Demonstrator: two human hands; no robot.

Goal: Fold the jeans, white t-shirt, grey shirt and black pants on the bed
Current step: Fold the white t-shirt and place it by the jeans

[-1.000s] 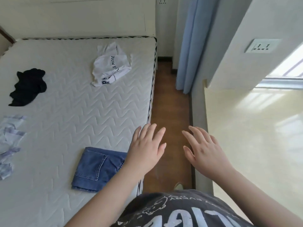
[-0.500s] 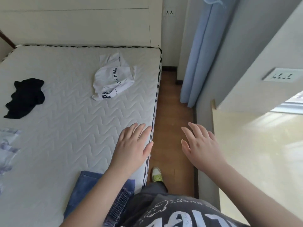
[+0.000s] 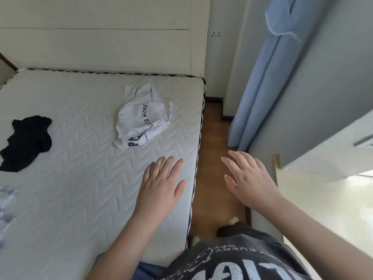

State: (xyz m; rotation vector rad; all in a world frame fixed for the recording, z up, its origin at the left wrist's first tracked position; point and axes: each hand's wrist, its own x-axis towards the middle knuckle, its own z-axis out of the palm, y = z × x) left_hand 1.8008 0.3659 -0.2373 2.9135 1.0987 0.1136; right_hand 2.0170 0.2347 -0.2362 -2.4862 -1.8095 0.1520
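Note:
A crumpled white t-shirt (image 3: 142,118) with dark lettering lies on the far right part of the bed (image 3: 80,158). Bunched black pants (image 3: 27,141) lie near the left edge of view. A pale grey shirt (image 3: 6,201) shows partly at the left border. Only a blue sliver of the folded jeans (image 3: 148,270) shows at the bottom, behind my arm and torso. My left hand (image 3: 161,185) hovers flat and empty over the mattress near its right edge. My right hand (image 3: 249,178) is spread and empty above the floor beside the bed.
A cream headboard (image 3: 96,47) stands behind the bed. A narrow wooden floor strip (image 3: 214,150) runs between the bed and the wall. A blue curtain (image 3: 260,87) hangs at the right, with a wall socket (image 3: 216,34) beyond it.
I have moved forward along the bed; the view tilted up. The folded jeans slid almost out of sight at the bottom. Both hands stayed spread and empty, now closer to the white t-shirt.

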